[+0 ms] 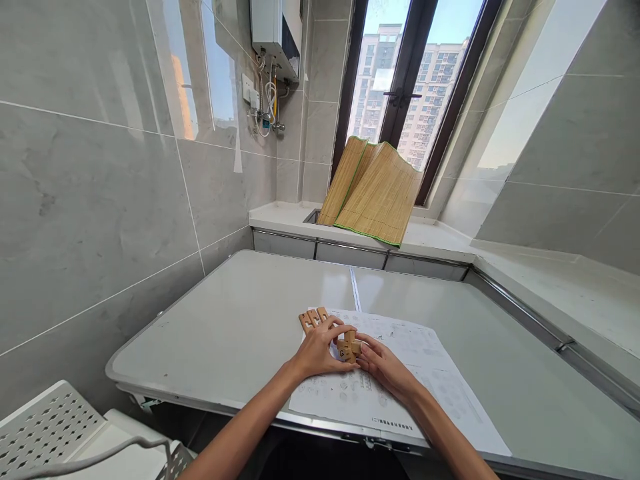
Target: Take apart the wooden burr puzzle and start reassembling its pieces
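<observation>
Both hands, left (317, 350) & right (383, 365), pinch 1 wooden puzzle (349, 347); 3 loose pcs (313, 318) on sheet (430, 373).

A home utility room: tiled walls, wall-mounted water heater (277, 30), window (407, 80) onto apartment blocks.

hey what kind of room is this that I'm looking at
Probably a home kitchen or utility balcony in a flat: tiled walls, a wall-mounted water heater with pipes, and a window facing apartment blocks. Both hands hold a wooden puzzle over a folding table.
</observation>
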The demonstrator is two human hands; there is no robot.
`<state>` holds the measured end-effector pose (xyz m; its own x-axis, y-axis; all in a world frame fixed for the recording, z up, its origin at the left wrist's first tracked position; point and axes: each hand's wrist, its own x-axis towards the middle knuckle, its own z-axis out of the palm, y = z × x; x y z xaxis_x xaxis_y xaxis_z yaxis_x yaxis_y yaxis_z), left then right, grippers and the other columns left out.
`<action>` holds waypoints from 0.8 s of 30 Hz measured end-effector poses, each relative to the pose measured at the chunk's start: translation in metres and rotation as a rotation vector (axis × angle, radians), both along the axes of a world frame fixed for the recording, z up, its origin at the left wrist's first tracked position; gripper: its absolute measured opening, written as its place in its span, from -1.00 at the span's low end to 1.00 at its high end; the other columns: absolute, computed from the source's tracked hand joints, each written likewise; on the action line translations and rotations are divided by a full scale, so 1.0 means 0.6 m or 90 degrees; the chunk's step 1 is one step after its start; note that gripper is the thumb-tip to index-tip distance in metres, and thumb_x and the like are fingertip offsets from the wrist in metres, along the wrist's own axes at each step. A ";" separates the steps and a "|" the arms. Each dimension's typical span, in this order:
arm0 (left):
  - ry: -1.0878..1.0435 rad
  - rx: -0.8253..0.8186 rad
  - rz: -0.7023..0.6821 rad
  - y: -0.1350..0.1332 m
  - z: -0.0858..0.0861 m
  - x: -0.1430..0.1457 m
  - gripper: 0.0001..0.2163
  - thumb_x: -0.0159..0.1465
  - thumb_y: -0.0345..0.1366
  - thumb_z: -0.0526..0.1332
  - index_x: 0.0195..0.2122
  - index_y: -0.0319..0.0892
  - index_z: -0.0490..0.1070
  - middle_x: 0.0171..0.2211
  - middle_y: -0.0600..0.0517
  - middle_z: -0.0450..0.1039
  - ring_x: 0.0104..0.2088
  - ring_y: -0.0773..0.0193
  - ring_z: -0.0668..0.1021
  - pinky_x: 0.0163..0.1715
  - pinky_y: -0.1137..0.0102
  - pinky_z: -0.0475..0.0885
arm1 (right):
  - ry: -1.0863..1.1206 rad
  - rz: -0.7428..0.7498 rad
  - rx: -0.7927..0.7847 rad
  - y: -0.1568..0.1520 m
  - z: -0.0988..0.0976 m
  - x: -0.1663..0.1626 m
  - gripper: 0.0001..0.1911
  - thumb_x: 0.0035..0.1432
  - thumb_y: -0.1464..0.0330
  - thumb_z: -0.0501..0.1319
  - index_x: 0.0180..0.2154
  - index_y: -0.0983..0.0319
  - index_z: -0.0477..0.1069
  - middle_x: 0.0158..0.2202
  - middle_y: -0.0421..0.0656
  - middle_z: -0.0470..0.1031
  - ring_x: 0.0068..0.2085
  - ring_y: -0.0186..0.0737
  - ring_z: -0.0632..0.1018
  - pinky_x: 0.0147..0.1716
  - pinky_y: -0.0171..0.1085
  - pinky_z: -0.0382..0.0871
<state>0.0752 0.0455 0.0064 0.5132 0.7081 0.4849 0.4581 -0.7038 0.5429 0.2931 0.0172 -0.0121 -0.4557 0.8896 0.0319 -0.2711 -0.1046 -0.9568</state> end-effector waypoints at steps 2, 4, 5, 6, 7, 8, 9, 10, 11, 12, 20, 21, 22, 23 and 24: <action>0.002 0.005 0.004 0.000 -0.001 0.000 -0.34 0.01 0.05 0.53 0.15 0.03 0.48 0.01 -0.03 0.44 -0.18 0.15 0.57 -0.24 0.31 0.50 | 0.015 0.013 -0.007 -0.004 0.007 0.000 -0.45 0.23 0.02 0.39 0.15 0.11 0.47 0.11 -0.01 0.60 0.15 0.03 0.57 0.20 0.02 0.38; 0.003 0.005 0.005 -0.001 -0.002 0.000 -0.33 0.02 0.05 0.52 0.16 0.04 0.48 0.01 -0.02 0.43 -0.20 0.17 0.56 -0.26 0.32 0.49 | 0.018 0.012 -0.013 -0.008 0.012 0.000 -0.45 0.21 0.03 0.41 0.15 0.12 0.48 0.11 -0.01 0.60 0.14 0.04 0.57 0.20 0.02 0.37; 0.005 0.005 0.002 -0.001 -0.002 0.001 -0.33 0.03 0.05 0.52 0.16 0.05 0.47 0.01 -0.02 0.43 -0.21 0.18 0.56 -0.27 0.33 0.49 | 0.018 0.013 -0.013 -0.009 0.014 0.001 -0.45 0.20 0.03 0.41 0.14 0.12 0.48 0.10 -0.01 0.60 0.14 0.04 0.57 0.21 0.02 0.37; 0.005 0.005 -0.001 -0.002 -0.002 0.001 -0.33 0.03 0.05 0.52 0.17 0.06 0.46 0.00 -0.01 0.43 -0.23 0.19 0.55 -0.27 0.33 0.48 | 0.019 0.018 -0.012 -0.010 0.015 0.001 -0.44 0.20 0.03 0.41 0.14 0.12 0.48 0.11 0.00 0.60 0.15 0.05 0.57 0.21 0.03 0.36; 0.005 0.004 -0.005 -0.002 -0.002 0.002 -0.33 0.03 0.05 0.52 0.18 0.07 0.46 0.00 -0.01 0.44 -0.24 0.20 0.55 -0.28 0.34 0.48 | 0.019 0.026 -0.011 -0.011 0.017 0.002 -0.44 0.20 0.03 0.41 0.14 0.13 0.48 0.11 0.00 0.60 0.15 0.06 0.57 0.23 0.04 0.35; 0.004 0.003 -0.008 -0.003 -0.002 0.003 -0.32 0.03 0.05 0.52 0.18 0.07 0.45 0.00 0.00 0.44 -0.26 0.22 0.54 -0.29 0.34 0.47 | 0.021 0.032 -0.009 -0.011 0.017 0.002 -0.44 0.20 0.04 0.41 0.14 0.13 0.48 0.11 0.01 0.60 0.16 0.07 0.57 0.24 0.05 0.33; 0.003 0.001 -0.011 -0.003 -0.002 0.003 -0.32 0.03 0.04 0.52 0.19 0.07 0.45 -0.01 0.00 0.44 -0.29 0.24 0.54 -0.30 0.35 0.47 | 0.023 0.033 -0.008 -0.011 0.018 0.002 -0.43 0.19 0.04 0.42 0.14 0.13 0.48 0.12 0.01 0.60 0.17 0.08 0.56 0.25 0.07 0.32; 0.001 -0.001 -0.012 -0.003 -0.001 0.003 -0.32 0.03 0.02 0.52 0.19 0.07 0.45 -0.01 0.00 0.44 -0.31 0.26 0.53 -0.31 0.35 0.47 | 0.025 0.031 -0.006 -0.010 0.017 0.003 -0.43 0.18 0.04 0.42 0.15 0.13 0.48 0.11 0.02 0.60 0.17 0.09 0.56 0.26 0.08 0.31; -0.002 -0.003 -0.013 -0.004 -0.001 0.003 -0.33 0.04 0.01 0.52 0.19 0.07 0.45 -0.01 0.00 0.44 -0.33 0.27 0.52 -0.31 0.35 0.47 | 0.025 0.024 -0.005 -0.008 0.016 0.004 -0.42 0.17 0.05 0.43 0.15 0.13 0.48 0.11 0.02 0.60 0.17 0.10 0.56 0.27 0.09 0.30; -0.006 -0.006 -0.013 -0.004 0.000 0.003 -0.34 0.04 -0.01 0.52 0.19 0.07 0.45 -0.01 0.00 0.44 -0.34 0.28 0.51 -0.32 0.36 0.47 | 0.024 0.014 -0.004 -0.007 0.015 0.006 -0.42 0.16 0.04 0.44 0.15 0.14 0.48 0.10 0.02 0.61 0.17 0.10 0.56 0.27 0.09 0.29; -0.016 -0.011 0.006 -0.003 0.001 0.000 -0.34 0.07 0.02 0.51 0.20 0.08 0.42 0.00 0.02 0.44 -0.39 0.32 0.47 -0.36 0.38 0.45 | -0.142 -0.233 0.138 0.017 -0.018 0.023 -0.45 0.20 -0.07 0.32 0.08 0.10 0.50 0.08 0.00 0.60 0.06 0.10 0.62 0.11 0.09 0.47; -0.014 -0.012 0.011 -0.002 0.002 0.000 -0.34 0.08 0.03 0.51 0.20 0.08 0.41 0.00 0.02 0.44 -0.39 0.32 0.47 -0.36 0.38 0.45 | -0.186 -0.282 0.172 0.019 -0.024 0.025 -0.47 0.22 -0.07 0.31 0.08 0.10 0.48 0.09 -0.01 0.58 0.03 0.08 0.62 0.08 0.08 0.48; -0.012 -0.012 0.017 -0.002 0.002 0.000 -0.34 0.08 0.03 0.50 0.20 0.08 0.41 -0.01 0.02 0.44 -0.39 0.32 0.46 -0.36 0.38 0.45 | -0.224 -0.322 0.196 0.021 -0.030 0.026 -0.48 0.22 -0.05 0.31 0.08 0.10 0.46 0.10 -0.01 0.56 0.02 0.06 0.61 0.08 0.08 0.48; -0.010 -0.012 0.021 -0.002 0.002 0.000 -0.34 0.09 0.03 0.50 0.20 0.08 0.40 -0.01 0.03 0.44 -0.39 0.32 0.46 -0.36 0.38 0.44 | -0.252 -0.351 0.213 0.023 -0.035 0.026 -0.48 0.21 -0.03 0.32 0.09 0.10 0.44 0.11 0.00 0.53 0.01 0.06 0.59 0.09 0.10 0.45; -0.007 -0.013 0.023 -0.002 0.002 0.000 -0.34 0.09 0.03 0.50 0.21 0.09 0.40 0.00 0.03 0.44 -0.39 0.32 0.46 -0.37 0.39 0.44 | -0.274 -0.374 0.226 0.024 -0.040 0.027 -0.47 0.19 0.00 0.35 0.09 0.11 0.43 0.12 0.00 0.51 0.02 0.07 0.57 0.12 0.12 0.42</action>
<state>0.0753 0.0444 0.0073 0.4813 0.7361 0.4759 0.4774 -0.6755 0.5620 0.3092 0.0317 -0.0360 0.0468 0.9572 0.2858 0.2122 0.2700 -0.9392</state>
